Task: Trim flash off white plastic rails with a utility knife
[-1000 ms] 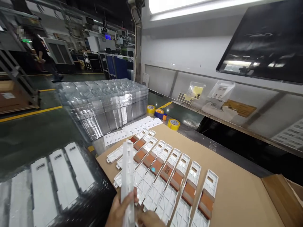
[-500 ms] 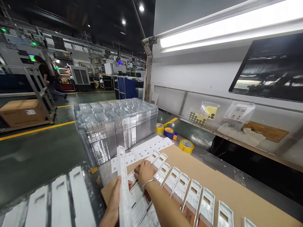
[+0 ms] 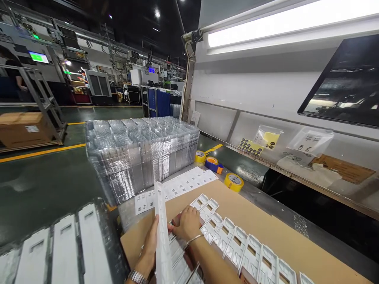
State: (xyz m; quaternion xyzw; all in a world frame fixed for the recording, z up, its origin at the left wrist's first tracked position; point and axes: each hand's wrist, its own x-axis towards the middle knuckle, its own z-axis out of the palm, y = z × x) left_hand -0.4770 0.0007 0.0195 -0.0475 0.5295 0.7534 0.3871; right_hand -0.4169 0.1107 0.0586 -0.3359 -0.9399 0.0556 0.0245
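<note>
Upright in my left hand (image 3: 150, 245) is a long white plastic part (image 3: 162, 232), with my fingers closed round its left edge. To its right, my right hand (image 3: 188, 224) has curled fingers over the near end of a row of white plastic parts (image 3: 237, 240); what those fingers hold is hidden beneath them. The row lies on a brown cardboard sheet (image 3: 266, 225) and runs toward the lower right. Reddish-brown pieces show below some parts. More white parts (image 3: 93, 240) rest in a clear tray at the lower left.
A tall stack of clear plastic trays (image 3: 142, 157) stands behind the hands. Label sheets (image 3: 180, 183), yellow tape (image 3: 233, 181) and a blue-orange tape roll (image 3: 213, 164) lie beyond the cardboard. A person (image 3: 14, 75) is at the far left.
The camera view has shifted. Both hands and the upright white part appear slightly farther right and lower, and my left wrist's metal band now shows. The person at the left has moved farther left.
</note>
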